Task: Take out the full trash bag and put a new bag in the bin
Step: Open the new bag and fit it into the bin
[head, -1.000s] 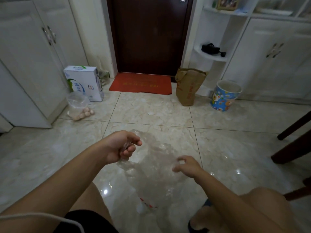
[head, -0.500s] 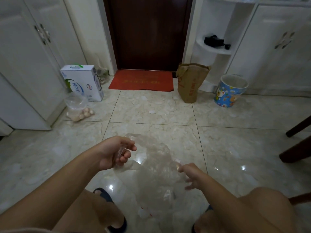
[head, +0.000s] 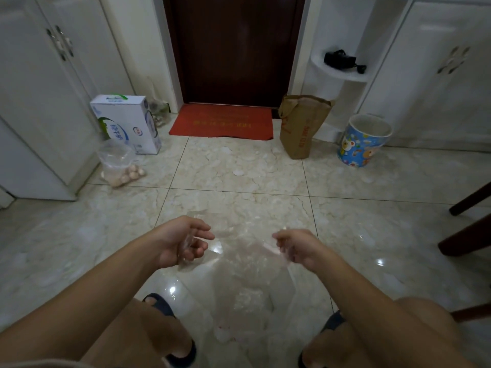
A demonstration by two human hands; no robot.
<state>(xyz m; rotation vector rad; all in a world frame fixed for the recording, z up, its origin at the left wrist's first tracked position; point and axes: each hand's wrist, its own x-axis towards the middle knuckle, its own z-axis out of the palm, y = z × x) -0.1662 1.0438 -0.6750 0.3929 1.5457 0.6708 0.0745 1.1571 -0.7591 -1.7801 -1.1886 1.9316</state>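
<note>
A clear plastic bag (head: pixel 239 277) hangs spread between my two hands over the tiled floor, its lower part drooping between my knees. My left hand (head: pixel 183 241) pinches the bag's left rim with loosely curled fingers. My right hand (head: pixel 295 245) grips the right rim. The bin (head: pixel 364 140), a small round blue one with cartoon prints and a white rim, stands on the floor at the far right, well beyond my hands, with nothing showing inside it.
A brown paper bag (head: pixel 303 126) stands left of the bin. A red doormat (head: pixel 223 120) lies before the dark door. A milk carton box (head: pixel 127 123) and a clear bag of eggs (head: pixel 119 166) sit at the left cabinets. Dark chair legs (head: pixel 470 227) intrude on the right.
My hands have moved apart, stretching the clear bag's mouth wider. The view has moved closer to the door and the bin.
</note>
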